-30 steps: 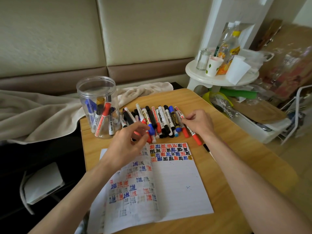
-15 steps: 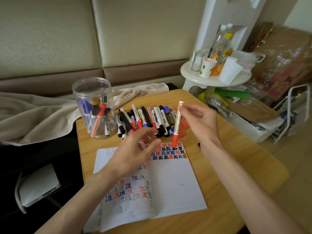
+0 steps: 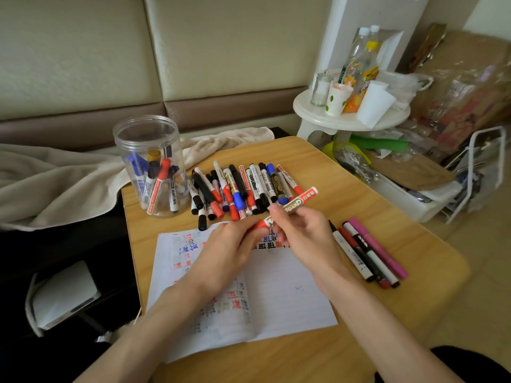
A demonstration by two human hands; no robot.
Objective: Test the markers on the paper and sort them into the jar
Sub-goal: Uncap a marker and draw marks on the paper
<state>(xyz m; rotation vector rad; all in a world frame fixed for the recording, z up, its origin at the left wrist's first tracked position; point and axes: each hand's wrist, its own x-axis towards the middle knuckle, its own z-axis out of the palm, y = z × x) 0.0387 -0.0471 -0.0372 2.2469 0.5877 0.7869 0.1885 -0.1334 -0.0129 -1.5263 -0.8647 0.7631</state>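
Both hands hold one red whiteboard marker point(image 3: 300, 201) above the top of the open notebook point(image 3: 279, 288). My right hand point(image 3: 301, 233) grips its white barrel. My left hand point(image 3: 235, 244) pinches its red cap end. The notebook's pages carry rows of red, blue and black test marks. Behind it a row of several red, blue and black markers point(image 3: 240, 189) lies on the wooden table point(image 3: 318, 167). At the table's back left corner stands a clear plastic jar point(image 3: 150, 164), open, with several markers upright inside.
Several thin pens point(image 3: 367, 251), one pink, lie on the table right of the notebook. A beige blanket point(image 3: 55, 178) lies on the bench behind the jar. A white side table point(image 3: 351, 117) with cups and bottles stands at the back right. Clutter fills the floor on the right.
My right hand lifted a red marker out of the row and brought it over the notebook. My left hand came across and took hold of its cap end.
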